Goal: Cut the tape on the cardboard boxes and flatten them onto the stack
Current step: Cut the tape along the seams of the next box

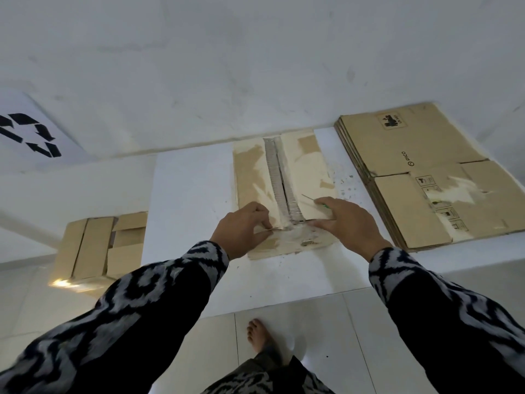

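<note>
A cardboard box (308, 169) stands on the white table (193, 194) in front of me, its top seam covered by a strip of shiny tape (277, 177) that is split along the middle. My left hand (241, 227) pinches the loose tape end at the box's near edge. My right hand (349, 220) rests on the box's right flap with fingers spread and holds a thin blade with a green handle (314, 201). A stack of flattened boxes (426, 177) lies to the right on the table.
Another taped cardboard box (99, 245) sits lower at the left beside the table. A white sheet with a black recycling symbol (28, 135) hangs on the wall at the left. My bare foot (258, 334) stands on the tiled floor below.
</note>
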A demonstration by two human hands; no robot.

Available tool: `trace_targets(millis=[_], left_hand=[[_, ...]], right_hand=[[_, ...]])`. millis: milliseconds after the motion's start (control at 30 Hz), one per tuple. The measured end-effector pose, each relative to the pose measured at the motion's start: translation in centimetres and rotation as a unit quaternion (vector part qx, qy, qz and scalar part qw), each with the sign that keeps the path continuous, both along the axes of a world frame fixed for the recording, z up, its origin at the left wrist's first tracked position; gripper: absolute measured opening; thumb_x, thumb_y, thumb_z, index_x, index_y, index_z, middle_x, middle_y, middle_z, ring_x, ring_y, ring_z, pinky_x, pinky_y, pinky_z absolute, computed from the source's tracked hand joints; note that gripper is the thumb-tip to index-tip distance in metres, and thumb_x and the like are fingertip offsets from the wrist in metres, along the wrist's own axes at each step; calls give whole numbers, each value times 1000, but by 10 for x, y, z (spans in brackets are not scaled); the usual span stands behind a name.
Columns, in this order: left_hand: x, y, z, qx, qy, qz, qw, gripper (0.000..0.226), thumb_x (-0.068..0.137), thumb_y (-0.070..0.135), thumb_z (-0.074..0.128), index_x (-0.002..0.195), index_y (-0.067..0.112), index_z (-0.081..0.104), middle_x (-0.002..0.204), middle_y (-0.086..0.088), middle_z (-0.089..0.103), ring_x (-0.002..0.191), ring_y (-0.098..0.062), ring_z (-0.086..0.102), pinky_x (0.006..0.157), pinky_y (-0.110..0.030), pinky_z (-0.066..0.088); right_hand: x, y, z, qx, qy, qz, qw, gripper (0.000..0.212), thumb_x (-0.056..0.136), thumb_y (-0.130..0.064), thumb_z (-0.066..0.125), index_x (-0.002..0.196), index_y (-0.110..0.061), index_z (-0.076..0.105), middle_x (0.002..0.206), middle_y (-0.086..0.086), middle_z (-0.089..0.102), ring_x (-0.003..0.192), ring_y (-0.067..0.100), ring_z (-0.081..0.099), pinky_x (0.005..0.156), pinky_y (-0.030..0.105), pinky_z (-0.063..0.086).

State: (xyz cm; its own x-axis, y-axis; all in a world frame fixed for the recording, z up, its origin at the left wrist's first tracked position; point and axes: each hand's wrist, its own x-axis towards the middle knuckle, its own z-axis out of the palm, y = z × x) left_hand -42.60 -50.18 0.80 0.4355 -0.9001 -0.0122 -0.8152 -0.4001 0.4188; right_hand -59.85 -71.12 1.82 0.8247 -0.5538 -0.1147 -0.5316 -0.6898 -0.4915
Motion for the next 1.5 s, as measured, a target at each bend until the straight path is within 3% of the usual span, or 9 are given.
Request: trace_targets(millis=[400, 500, 600, 700, 867, 967, 1100, 1300, 1500], left_hand=[[3, 4, 1, -10, 22, -28, 999, 10, 91, 35, 65, 93, 25, 61, 120, 18, 50, 82, -9, 56, 64, -20, 36], [35, 20, 15, 58, -23, -75, 995, 6, 96, 31, 56, 101, 29, 56, 134, 16, 47, 116, -21, 54, 91, -44, 45], [84, 32, 47, 275, -102, 113, 949, 40, 91, 16, 46, 127, 35, 47, 154, 6, 29, 147, -36, 15, 114, -57, 20], [93, 24, 73, 276, 53, 306, 909, 63, 98, 34, 45, 153, 22, 16, 153, -16, 29, 139, -44, 30, 113, -48, 28], [31, -1, 46, 251, 260, 293, 885, 101, 99, 58, 40, 148, -3, -23, 159, -17, 25, 142, -31, 34, 112, -32, 29], [40, -14, 23, 182, 228, 322, 901, 108, 95, 60, 47, 148, -3, -22, 150, -24, 37, 135, -36, 43, 107, -38, 36], [105, -35, 21, 177, 53, 336, 924, 96, 87, 68, 52, 154, 16, 6, 154, -17, 24, 136, -45, 30, 108, -55, 31], [47, -64, 13, 113, -59, 183, 975, 84, 90, 70, 31, 154, 16, 18, 157, -12, 23, 145, -47, 13, 114, -59, 19], [-27, -61, 12, 186, -71, 52, 978, 95, 84, 78, 39, 155, 21, 11, 164, -1, 5, 150, -33, 4, 115, -59, 15]], right_hand=[[-6, 4, -9, 93, -111, -39, 989, 36, 81, -68, 59, 95, -36, 67, 78, -10, 62, 65, 7, 53, 61, 28, 43], [-3, -5, 5, 130, -177, -118, 969, 25, 88, -58, 61, 89, -33, 65, 66, 5, 57, 57, 20, 50, 54, 29, 38], [4, -24, 19, 75, -164, -158, 971, 18, 97, -44, 54, 100, -30, 64, 73, 5, 61, 69, 28, 60, 65, 36, 51], [26, -37, 22, 61, -111, -146, 981, 28, 98, -42, 53, 122, -29, 59, 75, 2, 57, 70, 23, 58, 67, 38, 51], [77, -52, 13, 152, -49, -190, 969, 67, 92, -56, 54, 146, -18, 42, 137, 9, 55, 122, 29, 54, 96, 37, 45], [72, -42, 7, 118, -2, -202, 972, 51, 92, -55, 54, 114, -11, 64, 113, 9, 66, 104, 29, 61, 82, 33, 47], [28, 11, 4, 128, 32, -168, 977, 52, 85, -71, 53, 70, -22, 56, 65, -5, 57, 63, 16, 56, 56, 29, 38], [39, -16, -2, 59, -134, -206, 967, 33, 91, -56, 58, 114, -33, 60, 65, -13, 46, 57, 3, 45, 50, 23, 32], [72, -68, -6, 111, -68, -186, 974, 66, 88, -61, 58, 143, -27, 45, 121, -4, 60, 109, 18, 56, 83, 31, 45]])
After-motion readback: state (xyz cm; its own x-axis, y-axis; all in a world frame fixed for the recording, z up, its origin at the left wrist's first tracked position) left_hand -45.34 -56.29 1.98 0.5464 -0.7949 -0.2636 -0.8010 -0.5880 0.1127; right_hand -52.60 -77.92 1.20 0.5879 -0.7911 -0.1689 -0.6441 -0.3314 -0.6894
